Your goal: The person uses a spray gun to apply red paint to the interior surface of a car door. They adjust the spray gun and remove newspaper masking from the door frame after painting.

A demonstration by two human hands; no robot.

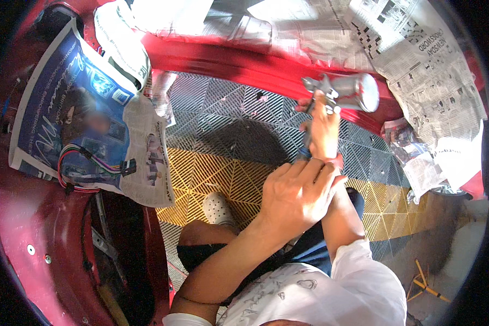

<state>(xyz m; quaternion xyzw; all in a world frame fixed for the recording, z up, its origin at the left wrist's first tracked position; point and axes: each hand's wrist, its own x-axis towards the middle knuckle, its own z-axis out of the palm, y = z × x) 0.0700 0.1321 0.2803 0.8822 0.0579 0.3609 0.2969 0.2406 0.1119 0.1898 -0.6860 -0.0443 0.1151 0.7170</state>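
A silver paint spray gun (327, 92) with a metal cup (358, 92) is in my right hand (323, 127), its fingers wrapped round the handle. The cup points to the right, close above a red car sill (228, 61). My left hand (299, 190) crosses over my right wrist, fingers curled closed at the blue hose fitting (303, 154) below the gun's handle. Most of the fitting is hidden under those fingers, and the hose itself cannot be followed. A red band (338, 161) shows at my right wrist.
Newspaper sheets mask the red car body at the back (309, 32), the right (418, 81) and the left door (141, 157). Coloured wires (92, 157) hang over the left sheet. Grey and yellow ribbed tiles (195, 168) cover the floor. A yellow stand (426, 285) is at lower right.
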